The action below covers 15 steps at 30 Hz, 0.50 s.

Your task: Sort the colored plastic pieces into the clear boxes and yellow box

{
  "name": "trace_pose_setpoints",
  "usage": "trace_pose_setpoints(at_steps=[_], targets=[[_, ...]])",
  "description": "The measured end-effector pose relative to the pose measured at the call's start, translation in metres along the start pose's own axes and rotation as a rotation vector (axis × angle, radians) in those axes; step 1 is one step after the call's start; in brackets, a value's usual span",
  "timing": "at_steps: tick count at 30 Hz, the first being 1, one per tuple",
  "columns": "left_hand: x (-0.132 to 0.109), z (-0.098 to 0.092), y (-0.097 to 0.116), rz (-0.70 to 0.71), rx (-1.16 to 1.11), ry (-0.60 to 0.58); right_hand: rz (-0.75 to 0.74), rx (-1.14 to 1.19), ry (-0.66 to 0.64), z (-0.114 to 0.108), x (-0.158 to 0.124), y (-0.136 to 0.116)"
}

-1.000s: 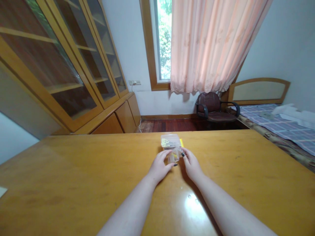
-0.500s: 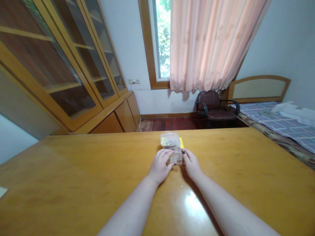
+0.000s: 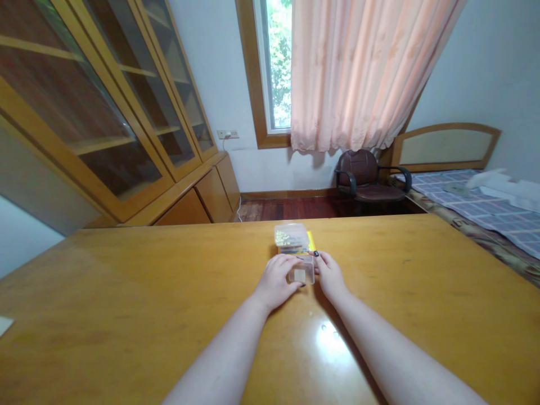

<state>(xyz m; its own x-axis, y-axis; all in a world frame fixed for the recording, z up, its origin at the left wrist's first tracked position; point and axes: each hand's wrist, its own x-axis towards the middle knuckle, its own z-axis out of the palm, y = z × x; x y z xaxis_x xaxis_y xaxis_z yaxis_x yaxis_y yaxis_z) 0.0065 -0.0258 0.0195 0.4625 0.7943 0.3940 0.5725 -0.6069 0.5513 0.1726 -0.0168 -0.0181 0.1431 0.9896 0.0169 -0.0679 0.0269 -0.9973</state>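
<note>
Between my two hands is a small clear plastic box [image 3: 310, 271], with a pale square patch showing through its front. My left hand [image 3: 278, 281] is closed around its left side, thumb low at the front and fingers over the top. My right hand [image 3: 331, 275] grips the right edge, a dark-nailed digit resting at its upper corner. Directly behind is a clear plastic case or lid [image 3: 292, 235] with many small yellowish pieces or marks. A bright yellow flat item [image 3: 311, 241] peeks out beside it. Whether the clear parts are joined, I cannot tell.
The glossy wooden table [image 3: 126, 315] fills the foreground. A pale flat item [image 3: 5, 325] lies at its left edge. Beyond stand a glass-doored cabinet [image 3: 169, 169], a brown armchair [image 3: 363, 174] and a bed [image 3: 464, 197]. A pink curtain [image 3: 358, 73] partly covers the window.
The front box has tilted or shifted slightly, so its pale patch shows more clearly. More of the yellow item and the gap behind the box is visible. Both hands keep their hold.
</note>
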Motion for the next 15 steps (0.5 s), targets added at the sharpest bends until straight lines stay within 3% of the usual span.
trace_pose_setpoints(at_steps=[15], targets=[[-0.001, 0.001, 0.004, 0.030, -0.066, -0.061, -0.096, -0.025, 0.058, 0.002, -0.002, -0.012]])
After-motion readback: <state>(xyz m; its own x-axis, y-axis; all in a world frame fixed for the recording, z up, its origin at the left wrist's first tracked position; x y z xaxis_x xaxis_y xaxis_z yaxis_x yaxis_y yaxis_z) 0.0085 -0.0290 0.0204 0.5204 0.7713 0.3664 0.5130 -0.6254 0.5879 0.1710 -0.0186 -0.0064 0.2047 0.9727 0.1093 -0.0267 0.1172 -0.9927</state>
